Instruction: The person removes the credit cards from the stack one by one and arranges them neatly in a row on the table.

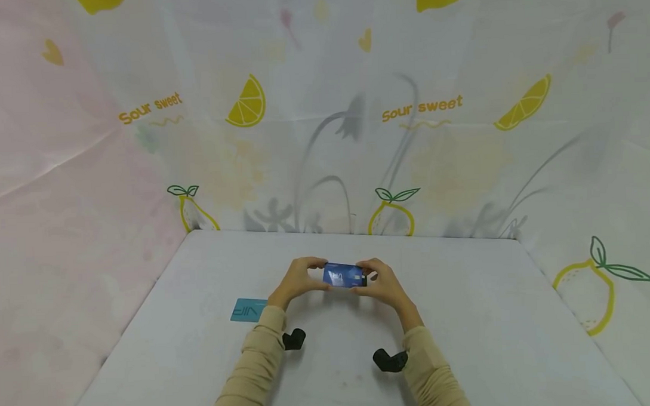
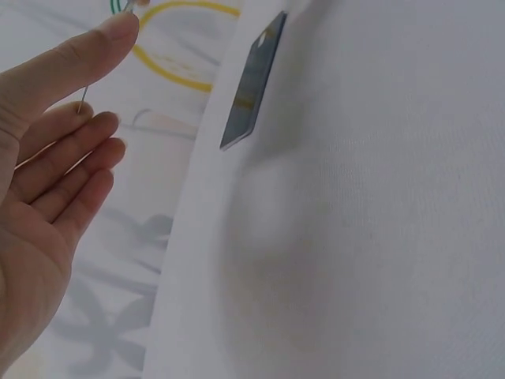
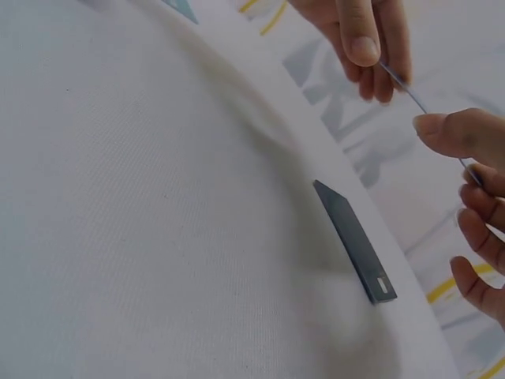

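Both hands hold a blue card (image 1: 340, 275) with white lettering above the white table. My left hand (image 1: 299, 277) pinches its left end between thumb and fingers; my right hand (image 1: 383, 283) grips the right end the same way. Seen edge-on in the right wrist view, the card (image 3: 404, 85) is a thin, slightly bowed line. Below it on the table lies a dark flat rectangular case (image 3: 355, 243) with a small slot near one end, mostly hidden behind the card in the head view. The left hand's other fingers (image 2: 75, 150) stay loosely extended, off the card.
A teal card (image 1: 248, 310) lies on the table (image 1: 469, 317) beside the left forearm, partly covered by it. A cloth (image 1: 323, 137) printed with lemons hangs behind the table's far edge. Black wrist devices (image 1: 389, 361) stick out inward from both sleeves.
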The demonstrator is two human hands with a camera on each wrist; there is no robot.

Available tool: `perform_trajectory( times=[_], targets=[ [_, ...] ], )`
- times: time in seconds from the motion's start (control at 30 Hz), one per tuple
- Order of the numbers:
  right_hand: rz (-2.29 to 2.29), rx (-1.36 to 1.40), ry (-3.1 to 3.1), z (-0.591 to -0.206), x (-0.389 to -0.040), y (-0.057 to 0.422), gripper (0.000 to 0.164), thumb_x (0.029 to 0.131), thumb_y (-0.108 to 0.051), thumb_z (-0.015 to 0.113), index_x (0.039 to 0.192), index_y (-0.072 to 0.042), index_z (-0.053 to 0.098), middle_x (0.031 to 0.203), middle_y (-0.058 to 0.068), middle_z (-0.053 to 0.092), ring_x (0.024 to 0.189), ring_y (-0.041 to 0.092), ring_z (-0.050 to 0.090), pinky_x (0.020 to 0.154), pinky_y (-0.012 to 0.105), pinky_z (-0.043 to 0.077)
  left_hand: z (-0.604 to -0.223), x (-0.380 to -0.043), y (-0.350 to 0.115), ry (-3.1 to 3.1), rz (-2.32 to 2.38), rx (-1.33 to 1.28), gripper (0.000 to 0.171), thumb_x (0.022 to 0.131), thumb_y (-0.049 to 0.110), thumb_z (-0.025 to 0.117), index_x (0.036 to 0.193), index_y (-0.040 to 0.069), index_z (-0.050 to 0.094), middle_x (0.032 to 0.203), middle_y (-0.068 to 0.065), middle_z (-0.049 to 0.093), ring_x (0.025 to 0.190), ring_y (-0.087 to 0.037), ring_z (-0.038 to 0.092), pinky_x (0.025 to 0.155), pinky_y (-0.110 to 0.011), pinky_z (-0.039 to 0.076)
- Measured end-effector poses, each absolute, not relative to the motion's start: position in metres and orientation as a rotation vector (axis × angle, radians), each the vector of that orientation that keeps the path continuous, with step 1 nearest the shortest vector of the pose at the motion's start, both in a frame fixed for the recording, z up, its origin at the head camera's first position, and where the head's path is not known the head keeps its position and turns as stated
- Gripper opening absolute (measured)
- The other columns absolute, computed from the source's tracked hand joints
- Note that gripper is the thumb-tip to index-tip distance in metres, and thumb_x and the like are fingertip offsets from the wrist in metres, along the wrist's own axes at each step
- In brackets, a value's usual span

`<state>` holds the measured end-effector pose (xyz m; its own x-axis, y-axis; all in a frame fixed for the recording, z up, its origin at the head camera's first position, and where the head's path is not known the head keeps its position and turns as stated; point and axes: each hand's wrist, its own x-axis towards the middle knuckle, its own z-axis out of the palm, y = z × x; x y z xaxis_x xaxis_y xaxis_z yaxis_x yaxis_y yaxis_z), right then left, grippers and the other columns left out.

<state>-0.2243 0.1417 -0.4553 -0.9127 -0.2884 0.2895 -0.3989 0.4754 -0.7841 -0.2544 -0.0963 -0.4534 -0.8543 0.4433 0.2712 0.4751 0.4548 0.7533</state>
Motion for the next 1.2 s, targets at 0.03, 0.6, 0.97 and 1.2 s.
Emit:
perform_trajectory(
  times=[0.03, 0.6, 0.97, 1.2],
  targets=[
    [1.426, 0.612, -2.591, -0.455, -0.224, 0.141, 0.053, 0.067, -0.012, 0.083, 0.112, 0.007, 0.062, 0.098, 0.015, 0.059, 0.09, 0.032, 0.055, 0.076, 0.051, 0.049, -0.454, -0.254, -0.097, -2.641, -1.396, -0.836, 0.06, 0.064, 0.017, 0.086, 0.115, -0.006, 0.063, 0.11, -0.02, 0.065, 0.102, -0.035, 0.06, 0.091, -0.05, 0.046],
    [1.446, 0.599, -2.586, -0.453, -0.208, 0.133, 0.052, 0.066, -0.01, 0.083, 0.11, 0.006, 0.063, 0.099, 0.014, 0.06, 0.088, 0.03, 0.055, 0.073, 0.041, 0.049, -0.451, -0.233, -0.104, -2.594, -1.477, -0.806, 0.06, 0.061, 0.015, 0.087, 0.112, -0.006, 0.064, 0.108, -0.019, 0.066, 0.101, -0.036, 0.058, 0.089, -0.054, 0.045],
    [1.409, 0.628, -2.581, -0.452, -0.202, 0.128, 0.052, 0.065, -0.012, 0.085, 0.109, 0.007, 0.063, 0.096, 0.01, 0.059, 0.086, 0.026, 0.054, 0.073, 0.042, 0.048, -0.453, -0.226, -0.109, -2.587, -1.453, -0.79, 0.06, 0.06, 0.016, 0.088, 0.111, -0.006, 0.065, 0.106, -0.019, 0.067, 0.099, -0.034, 0.059, 0.088, -0.054, 0.046],
    [1.394, 0.644, -2.59, -0.451, -0.198, 0.126, 0.052, 0.066, -0.013, 0.084, 0.11, 0.006, 0.063, 0.097, 0.011, 0.059, 0.087, 0.03, 0.054, 0.074, 0.045, 0.049, -0.45, -0.22, -0.112, -2.577, -1.444, -0.801, 0.06, 0.06, 0.015, 0.088, 0.111, -0.006, 0.065, 0.106, -0.019, 0.066, 0.098, -0.035, 0.06, 0.087, -0.054, 0.046]
  ],
)
